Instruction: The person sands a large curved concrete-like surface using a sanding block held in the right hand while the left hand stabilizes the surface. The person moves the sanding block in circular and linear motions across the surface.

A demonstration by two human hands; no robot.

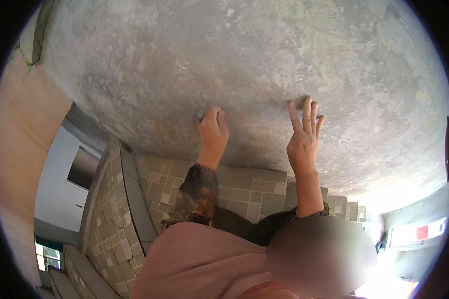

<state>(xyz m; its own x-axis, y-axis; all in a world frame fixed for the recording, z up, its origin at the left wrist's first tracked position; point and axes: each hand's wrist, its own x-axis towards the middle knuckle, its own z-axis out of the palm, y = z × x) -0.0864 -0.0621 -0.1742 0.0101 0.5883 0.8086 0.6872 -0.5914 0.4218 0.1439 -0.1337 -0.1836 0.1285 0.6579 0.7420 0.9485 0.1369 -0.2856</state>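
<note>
Grey mottled plaster surface (234, 60) fills the upper two thirds of the head view, with pale patches and faint greenish staining toward the upper right. Below it runs a band of grey-green tiled wall (254, 189), which bends round to the lower left. Cream wall (20, 149) stands at the far left, with a dark window (82, 167) set in a pale panel beside the tiles. Bright overexposed opening (414, 234) at lower right.

Both arms rise from the lower edge, above a pink garment (199, 264).

Left hand (212, 132): back of hand toward the camera, fingers curled, knuckles and fingertips up against the plaster surface. A small pale spot shows just beside the fingertips, too small to identify. Cannot tell whether the curled fingers enclose anything. Forearm wears a dark mottled sleeve (197, 192).

Right hand (303, 137): fingers stretched out straight and slightly spread, holding nothing. Fingertips (307, 102) touch the plaster surface at a small dark dent. Forearm bare.

Hands are level with each other and well apart, both on the lower middle part of the plaster surface, just above its edge with the tiled wall.
</note>
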